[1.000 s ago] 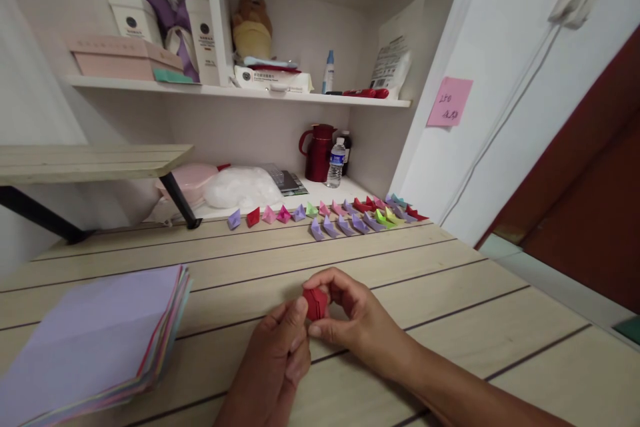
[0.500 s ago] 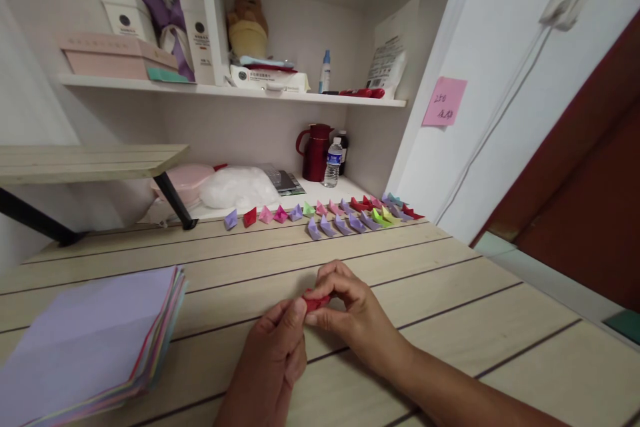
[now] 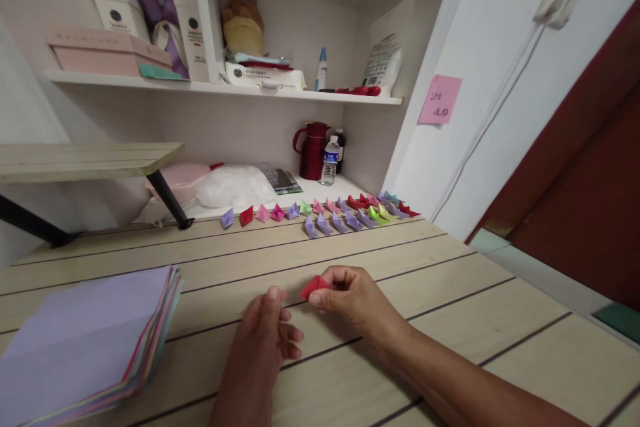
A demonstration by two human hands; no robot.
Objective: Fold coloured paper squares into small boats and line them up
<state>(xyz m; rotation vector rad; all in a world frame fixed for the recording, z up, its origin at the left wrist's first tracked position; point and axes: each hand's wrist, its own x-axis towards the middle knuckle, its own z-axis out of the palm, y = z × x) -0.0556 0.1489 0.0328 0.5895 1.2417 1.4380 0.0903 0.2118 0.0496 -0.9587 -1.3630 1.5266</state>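
A small red folded paper boat (image 3: 314, 287) is pinched between the thumb and fingers of my right hand (image 3: 357, 300), above the wooden tabletop (image 3: 220, 307). Just left of it, my left hand (image 3: 267, 330) holds nothing; its fingers are loosely curled and apart. Beyond both hands, small folded paper boats (image 3: 353, 220) in purple, red, pink, green and yellow stand in two rows along the far part of the table. On the left lies a stack of coloured paper (image 3: 95, 327) with a creased purple sheet on top.
A small raised wooden shelf (image 3: 95, 157) on black legs stands at the back left. Behind the boats are a dark red jug (image 3: 313, 153), a water bottle (image 3: 330, 161) and a white plastic bag (image 3: 235, 187). A pink note (image 3: 440, 100) is stuck on the right wall.
My left hand has let go of the red paper and moved left, its fingers loosening. My right hand keeps hold of it, and more of its folded shape shows.
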